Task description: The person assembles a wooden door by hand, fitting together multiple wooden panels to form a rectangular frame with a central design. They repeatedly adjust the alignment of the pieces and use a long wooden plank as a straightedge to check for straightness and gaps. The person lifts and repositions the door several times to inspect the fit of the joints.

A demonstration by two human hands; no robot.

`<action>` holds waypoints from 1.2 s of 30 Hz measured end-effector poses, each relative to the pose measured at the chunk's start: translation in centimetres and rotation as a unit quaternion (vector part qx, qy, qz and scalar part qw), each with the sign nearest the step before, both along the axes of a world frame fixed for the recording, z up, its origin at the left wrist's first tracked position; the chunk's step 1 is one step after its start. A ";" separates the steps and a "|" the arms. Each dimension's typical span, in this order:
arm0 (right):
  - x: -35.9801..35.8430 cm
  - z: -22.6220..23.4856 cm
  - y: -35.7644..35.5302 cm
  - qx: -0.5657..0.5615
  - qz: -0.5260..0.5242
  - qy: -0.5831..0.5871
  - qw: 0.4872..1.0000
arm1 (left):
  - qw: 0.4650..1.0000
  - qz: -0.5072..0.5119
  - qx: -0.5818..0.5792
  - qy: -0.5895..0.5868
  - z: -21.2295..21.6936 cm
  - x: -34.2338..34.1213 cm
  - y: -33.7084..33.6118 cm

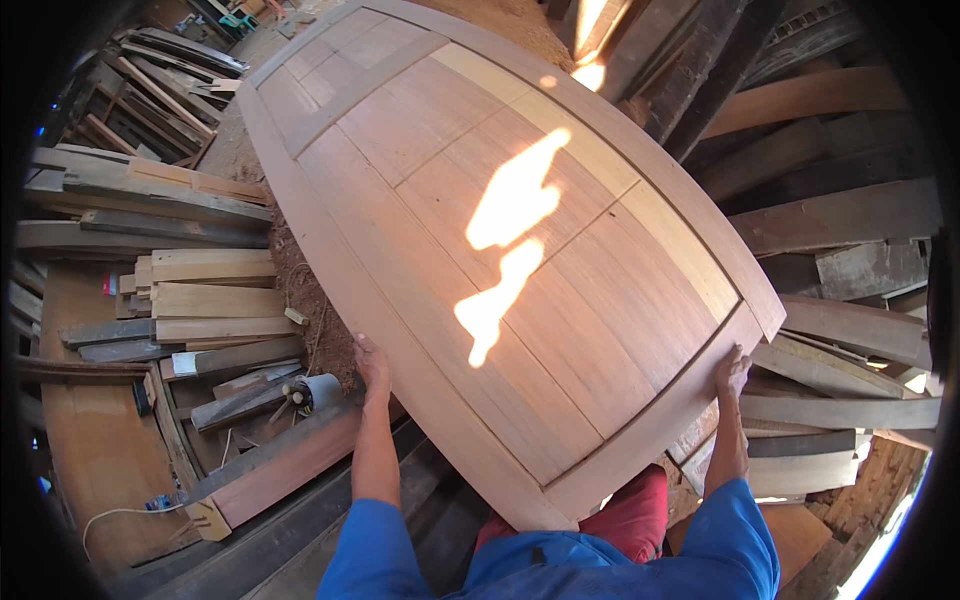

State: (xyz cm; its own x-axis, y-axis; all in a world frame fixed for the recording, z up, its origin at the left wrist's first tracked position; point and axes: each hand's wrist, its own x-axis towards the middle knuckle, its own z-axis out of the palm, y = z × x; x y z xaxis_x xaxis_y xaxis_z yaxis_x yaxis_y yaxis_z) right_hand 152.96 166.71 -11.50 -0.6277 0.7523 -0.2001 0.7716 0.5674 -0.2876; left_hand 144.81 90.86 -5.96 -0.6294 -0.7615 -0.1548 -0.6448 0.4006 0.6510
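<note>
The large panelled wooden door (500,250) lies tilted across the timber piles (170,290). The left hand (371,362) grips its left edge, fingers curled closed; the right hand (732,372) clamps its lower-right corner edge.

I see a sawdust-strewn floor (300,290) carrying stacked planks (205,300), dark timber offcuts (150,80) and a small power tool (305,393) among them.

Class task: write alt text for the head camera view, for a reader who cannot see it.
A person in blue sleeves grips a large wooden door panel, left hand and right hand on opposite edges. Stacked timber planks lie to the left.
</note>
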 end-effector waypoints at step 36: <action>-0.8 -4.6 5.7 -0.110 0.260 -0.063 0.957 | 0.968 0.158 0.194 -0.019 2.7 27.9 25.1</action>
